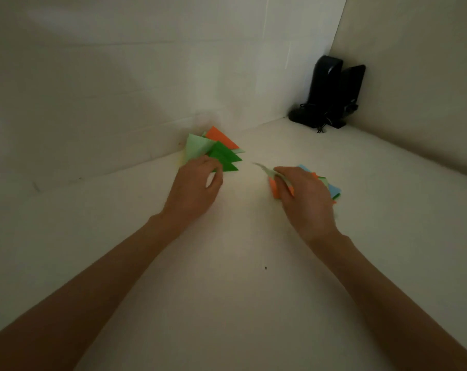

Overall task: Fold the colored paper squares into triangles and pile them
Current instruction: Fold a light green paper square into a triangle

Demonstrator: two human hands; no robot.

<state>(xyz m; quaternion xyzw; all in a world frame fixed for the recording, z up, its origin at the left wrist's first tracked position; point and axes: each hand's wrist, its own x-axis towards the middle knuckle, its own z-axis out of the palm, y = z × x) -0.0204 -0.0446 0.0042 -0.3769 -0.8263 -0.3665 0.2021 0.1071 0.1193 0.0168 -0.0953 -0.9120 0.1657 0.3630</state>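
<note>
1. Pale green paper is in the right grip: thumb and fingers are clamped on one pale green sheet, whose free corner is lifted and points toward the far edge of the bench. Held by one edge like that, it looks peeled off ready for folding.
2. Under that palm lies the stack of squares, with orange, blue and green edges showing. It lies right of the middle, probably so a fresh sheet is always at hand.
3. The left grip is curled, with its fingertips at the near edge of the pile of triangles. I cannot tell whether it pinches a triangle or only steadies the pile.
4. That pile lies fanned at the far edge of the bench, left of the middle, against the white wall. Dark green pieces are in front, with a light green triangle and an orange triangle behind. It is set apart from the stack, which I judge separates finished work from unfolded.
5. Both forearms reach in from the near edge, palms down, with the hands near each other but apart.
6. A black stand occupies the far right corner, well apart.
</note>
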